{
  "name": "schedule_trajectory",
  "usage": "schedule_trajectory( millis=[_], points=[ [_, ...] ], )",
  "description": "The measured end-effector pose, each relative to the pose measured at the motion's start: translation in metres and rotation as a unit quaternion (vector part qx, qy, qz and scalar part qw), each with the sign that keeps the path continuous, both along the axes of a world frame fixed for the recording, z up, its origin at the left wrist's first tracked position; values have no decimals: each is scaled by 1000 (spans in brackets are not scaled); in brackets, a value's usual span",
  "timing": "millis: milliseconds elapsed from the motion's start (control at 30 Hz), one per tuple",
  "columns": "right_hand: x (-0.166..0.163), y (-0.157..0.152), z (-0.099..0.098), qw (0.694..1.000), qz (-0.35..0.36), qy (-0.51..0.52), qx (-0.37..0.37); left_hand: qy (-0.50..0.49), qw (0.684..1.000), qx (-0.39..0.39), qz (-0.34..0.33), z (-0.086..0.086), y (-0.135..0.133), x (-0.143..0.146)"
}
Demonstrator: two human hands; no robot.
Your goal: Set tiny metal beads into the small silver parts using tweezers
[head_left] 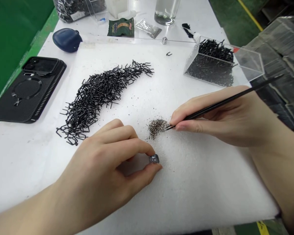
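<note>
My left hand (107,163) pinches a small grey metal part (154,159) between thumb and forefinger, resting on the white foam pad (198,182). My right hand (218,114) grips thin black tweezers (225,101) like a pen. Their tip touches the right edge of a little heap of tiny grey specks (156,126), just above the metal part. A long curved pile of black bent wire clips (100,94) lies to the upper left of both hands.
A clear tilted box (220,62) holds more black clips at the upper right. A black phone (26,89) and a dark blue case (66,39) lie at the left. A green packet (121,27), a glass jar (166,11) and bags stand along the back.
</note>
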State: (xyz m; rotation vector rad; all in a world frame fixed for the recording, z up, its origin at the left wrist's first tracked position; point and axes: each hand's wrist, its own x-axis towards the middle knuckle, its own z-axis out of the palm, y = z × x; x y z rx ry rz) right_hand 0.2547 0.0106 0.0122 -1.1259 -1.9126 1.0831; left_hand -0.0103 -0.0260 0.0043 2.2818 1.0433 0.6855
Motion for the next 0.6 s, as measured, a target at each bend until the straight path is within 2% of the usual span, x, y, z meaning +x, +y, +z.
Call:
schedule_trajectory(
  millis=[200,467,600],
  points=[
    [1,0,0,1000,-3,-5,-6,-4,1000,-2,3,-1,1,1],
    [-4,-3,6,999,-14,44,-25,5,1000,4,12,5,1,4],
    [-11,-10,7,996,50,58,-45,3,1000,17,21,5,1,6]
  ],
)
